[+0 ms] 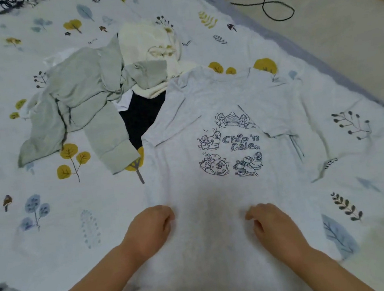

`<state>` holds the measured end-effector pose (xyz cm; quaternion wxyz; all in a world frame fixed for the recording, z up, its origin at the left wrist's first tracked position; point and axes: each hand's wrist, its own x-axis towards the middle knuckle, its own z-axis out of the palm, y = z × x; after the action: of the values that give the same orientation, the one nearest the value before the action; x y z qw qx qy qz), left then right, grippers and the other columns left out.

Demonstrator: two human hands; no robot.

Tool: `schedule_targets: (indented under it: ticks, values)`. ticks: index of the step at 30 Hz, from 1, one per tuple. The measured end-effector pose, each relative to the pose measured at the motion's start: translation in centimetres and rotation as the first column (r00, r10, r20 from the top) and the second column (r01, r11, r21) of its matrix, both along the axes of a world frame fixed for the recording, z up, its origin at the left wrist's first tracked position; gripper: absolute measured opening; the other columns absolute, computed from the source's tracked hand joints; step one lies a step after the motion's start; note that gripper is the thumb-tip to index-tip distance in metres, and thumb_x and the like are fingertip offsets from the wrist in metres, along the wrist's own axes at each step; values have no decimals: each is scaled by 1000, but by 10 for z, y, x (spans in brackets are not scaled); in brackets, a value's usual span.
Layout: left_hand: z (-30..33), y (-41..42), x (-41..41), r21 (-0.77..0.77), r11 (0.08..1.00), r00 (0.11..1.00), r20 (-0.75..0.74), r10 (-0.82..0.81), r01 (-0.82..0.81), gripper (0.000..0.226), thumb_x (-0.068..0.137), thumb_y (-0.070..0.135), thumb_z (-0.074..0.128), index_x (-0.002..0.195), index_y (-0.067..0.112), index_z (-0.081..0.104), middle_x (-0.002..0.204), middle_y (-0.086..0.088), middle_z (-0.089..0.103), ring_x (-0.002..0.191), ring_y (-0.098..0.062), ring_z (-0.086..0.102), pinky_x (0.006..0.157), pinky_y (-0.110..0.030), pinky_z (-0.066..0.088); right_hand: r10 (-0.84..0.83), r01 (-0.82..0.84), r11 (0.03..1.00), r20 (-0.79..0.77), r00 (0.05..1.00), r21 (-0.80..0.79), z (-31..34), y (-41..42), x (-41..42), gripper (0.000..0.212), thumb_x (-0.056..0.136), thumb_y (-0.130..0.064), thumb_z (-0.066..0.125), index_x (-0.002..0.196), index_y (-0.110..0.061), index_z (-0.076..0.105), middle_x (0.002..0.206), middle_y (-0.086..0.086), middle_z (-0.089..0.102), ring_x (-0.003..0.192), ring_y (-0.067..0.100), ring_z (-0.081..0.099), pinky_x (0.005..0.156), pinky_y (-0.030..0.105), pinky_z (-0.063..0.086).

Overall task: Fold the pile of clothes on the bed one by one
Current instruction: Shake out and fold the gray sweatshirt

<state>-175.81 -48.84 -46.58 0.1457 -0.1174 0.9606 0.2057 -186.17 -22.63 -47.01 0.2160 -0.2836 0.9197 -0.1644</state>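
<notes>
Your left hand (149, 228) and right hand (272, 223) rest on the pale T-shirt (216, 190) spread mid-frame on the bed (52, 235), fingers curled, pinching its fabric; unfolded clothes (97, 91) lie upper left.

Pale grey T-shirt (206, 109), spread flat and face up on the bed (52, 235), cartoon print reading "Chip 'n Dale" across the chest, collar at the far end. Just beyond its left sleeve, an unfolded pile (106, 83): sage-green garment (79, 106) on top, cream piece (144, 44) behind, black piece (141, 117) beneath.
</notes>
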Motion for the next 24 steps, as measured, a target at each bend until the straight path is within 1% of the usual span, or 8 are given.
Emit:
schedule_targets:
  ticks: [2, 4, 7, 10, 13, 18, 21, 24]
  values:
    - [0, 2, 10, -33, 998, 999, -8, -51, 50, 22, 90, 8, 46, 103, 12, 64, 102, 0, 61, 95, -18, 58, 73, -18, 36, -1, 1, 1000, -19, 1000, 22, -1, 20, 15, 23, 75, 5, 64, 93, -8, 71, 94, 7, 66, 91, 27, 61, 75, 27, 48]
    - [0, 2, 19, -57, 989, 988, -59, -141, 138, 16, 82, 1, 55, 90, 5, 69, 89, -9, 65, 80, -29, 64, 63, -25, 46, 6, 0, 999, -125, 992, 53, -6, 40, 27, 37, 48, 8, 82, 82, -6, 74, 86, 13, 69, 78, 32, 67, 64, 30, 55]
    - [-6, 1, 31, -162, 971, 982, -42, -185, 176, 28, 77, 12, 47, 85, 0, 71, 88, -21, 67, 75, -37, 67, 54, -34, 56, 29, 11, 985, -227, 973, 174, -18, 66, 40, 61, 26, 7, 85, 85, -2, 73, 95, 26, 67, 84, 40, 68, 64, 42, 56]
    - [-16, -2, 45, -251, 944, 976, 32, -214, 215, 42, 74, 20, 35, 97, 2, 65, 99, -29, 63, 87, -46, 65, 56, -43, 56, 56, 17, 960, -251, 966, 279, -30, 88, 52, 67, 30, 2, 81, 96, -3, 70, 111, 33, 60, 98, 47, 62, 76, 54, 52]
    - [-23, -7, 61, -283, 928, 970, 94, -226, 244, 41, 74, 22, 35, 110, 7, 47, 105, -32, 62, 90, -50, 63, 59, -48, 57, 83, -11, 960, -249, 965, 279, -36, 103, 59, 67, 38, -4, 81, 102, -7, 63, 114, 31, 59, 100, 47, 61, 78, 55, 51]
    - [-20, -12, 78, -242, 917, 938, 223, -266, 318, 56, 70, 38, 53, 114, 6, 46, 109, -29, 59, 77, -40, 68, 48, -38, 56, 178, -112, 959, -244, 953, 261, -39, 126, 62, 88, 33, -15, 86, 112, -12, 48, 114, 26, 61, 101, 42, 63, 76, 50, 53]
    - [-24, -19, 88, -199, 911, 913, 276, -301, 361, 99, 36, 53, 86, 112, 4, 48, 109, -25, 60, 82, -35, 63, 49, -34, 56, 234, -147, 945, -290, 928, 292, -40, 138, 64, 104, 26, -6, 88, 121, -10, 46, 116, 26, 62, 104, 41, 62, 79, 53, 51]
    - [-30, -21, 97, -213, 888, 909, 187, -372, 407, 109, 19, 48, 88, 111, 5, 48, 109, -20, 60, 90, -26, 47, 52, -31, 55, 191, -114, 968, -368, 910, 221, -41, 146, 61, 98, 25, 3, 90, 113, -8, 48, 101, 22, 67, 85, 37, 68, 65, 40, 55]
